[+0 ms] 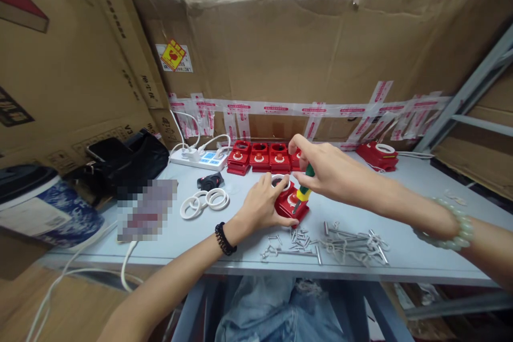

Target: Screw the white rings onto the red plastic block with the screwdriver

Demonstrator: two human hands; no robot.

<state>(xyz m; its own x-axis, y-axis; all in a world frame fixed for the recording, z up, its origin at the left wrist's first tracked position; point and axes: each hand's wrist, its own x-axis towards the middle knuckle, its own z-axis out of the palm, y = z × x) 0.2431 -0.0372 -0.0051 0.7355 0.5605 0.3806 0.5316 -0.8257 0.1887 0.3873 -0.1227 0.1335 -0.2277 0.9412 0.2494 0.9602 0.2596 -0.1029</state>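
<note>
A red square plastic part with a white ring on top lies on the grey table in front of me. My left hand rests against its left side, fingers curled round it and holding it steady. My right hand grips a green and yellow screwdriver upright, its tip set down into the red part. Just in front of the part lies a scatter of small screws.
A row of red parts lines the back, with another stack at the right. White rings, a power strip, a black bag and metal hooks lie around. Cardboard walls enclose the table.
</note>
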